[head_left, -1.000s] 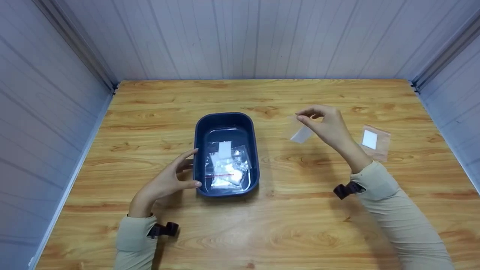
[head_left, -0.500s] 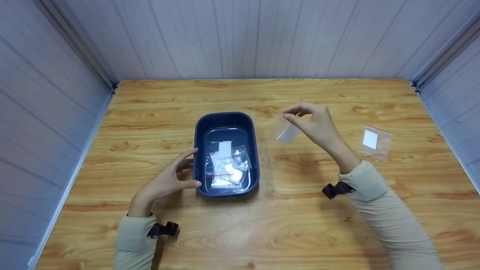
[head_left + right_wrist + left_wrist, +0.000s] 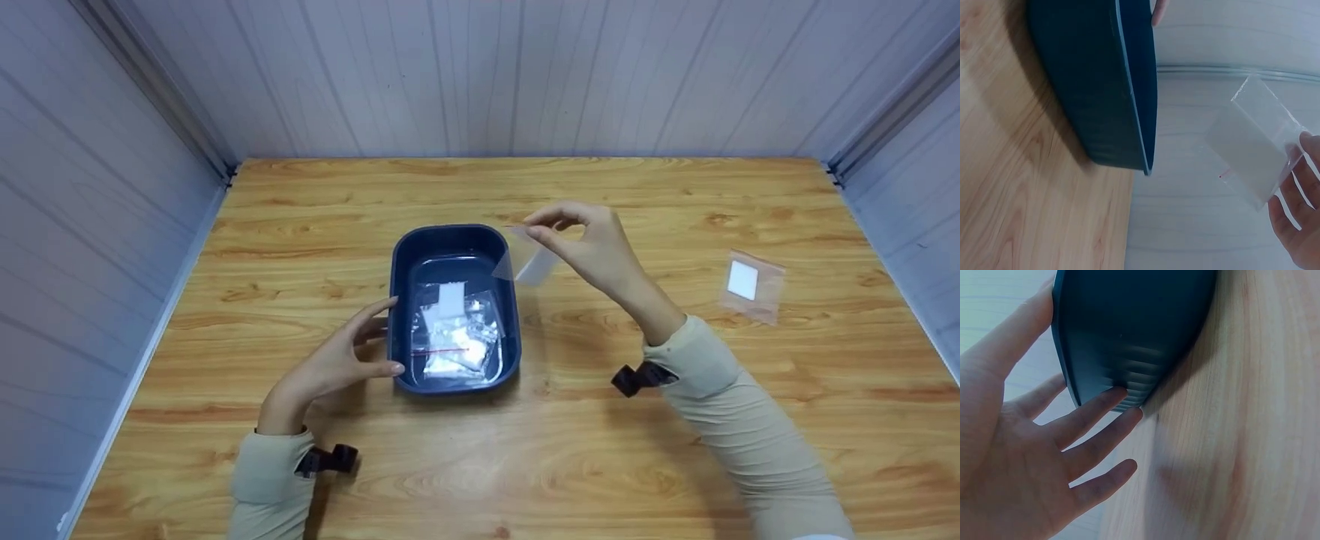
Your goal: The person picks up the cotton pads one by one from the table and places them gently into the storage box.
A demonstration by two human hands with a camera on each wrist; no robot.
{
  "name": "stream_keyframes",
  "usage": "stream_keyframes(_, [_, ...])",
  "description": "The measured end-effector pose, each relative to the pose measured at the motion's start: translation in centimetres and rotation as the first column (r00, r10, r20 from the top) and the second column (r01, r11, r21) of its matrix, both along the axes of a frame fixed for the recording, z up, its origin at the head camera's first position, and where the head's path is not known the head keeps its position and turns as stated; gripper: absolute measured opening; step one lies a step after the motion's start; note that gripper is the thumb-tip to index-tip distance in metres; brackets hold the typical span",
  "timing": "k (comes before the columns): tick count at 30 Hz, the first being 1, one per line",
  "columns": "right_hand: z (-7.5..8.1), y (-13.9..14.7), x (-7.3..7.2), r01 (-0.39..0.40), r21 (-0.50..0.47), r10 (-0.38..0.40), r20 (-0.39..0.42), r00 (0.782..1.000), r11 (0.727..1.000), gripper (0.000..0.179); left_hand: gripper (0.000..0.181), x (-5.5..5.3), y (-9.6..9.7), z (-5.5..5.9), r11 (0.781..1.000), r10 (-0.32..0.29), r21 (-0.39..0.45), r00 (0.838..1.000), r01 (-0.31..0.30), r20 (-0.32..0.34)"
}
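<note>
My right hand (image 3: pixel 589 247) pinches a clear zip bag (image 3: pixel 534 266) by its edge, with a flat white piece inside. The bag hangs tilted above the table, overlapping the right rim of a dark blue bin (image 3: pixel 442 244) in the head view; in the right wrist view the clear zip bag (image 3: pixel 1247 149) shows apart from the bin. Several similar bags (image 3: pixel 454 330) lie piled in the bin's near half, one with a red strip. My left hand (image 3: pixel 334 364) touches the bin's left side, fingers spread along the ribbed outer wall (image 3: pixel 1134 374) and thumb at the rim.
Another clear bag (image 3: pixel 754 289) with a white square in it lies flat on the wood-grain table (image 3: pixel 600 465) at the right. Pale panel walls (image 3: pixel 480 82) rise behind the table and at both sides.
My right hand has carried the pinched zip bag leftward from the table's right part to the bin's right rim. The left hand and the bin have stayed in place.
</note>
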State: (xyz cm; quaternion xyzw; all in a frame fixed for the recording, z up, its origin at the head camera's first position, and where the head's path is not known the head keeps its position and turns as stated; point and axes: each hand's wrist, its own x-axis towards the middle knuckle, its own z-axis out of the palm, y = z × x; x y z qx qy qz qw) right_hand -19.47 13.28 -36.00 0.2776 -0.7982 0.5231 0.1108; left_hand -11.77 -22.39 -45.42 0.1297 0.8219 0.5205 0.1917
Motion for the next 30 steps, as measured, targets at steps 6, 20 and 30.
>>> stream_keyframes(6, [-0.2, -1.9, -0.2, -0.048, 0.007, 0.048, -0.001, 0.999, 0.999, 0.011, 0.095, 0.2, 0.0, 0.0, 1.000, 0.010, 0.005, 1.000, -0.010, 0.004])
stream_keyframes(20, [-2.3, -5.0, -0.6, -0.123, 0.019, 0.122, 0.012, 0.992, 0.992, 0.011, 0.096, 0.2, 0.1, -0.3, 1.000, 0.006, 0.030, 1.000, -0.006, 0.009])
stream_keyframes(30, [-4.1, -5.8, -1.0, -0.121, 0.073, 0.119, 0.031, 0.992, 0.990, 0.012, 0.094, 0.1, 0.1, -0.1, 1.000, -0.001, 0.028, 1.000, 0.001, 0.005])
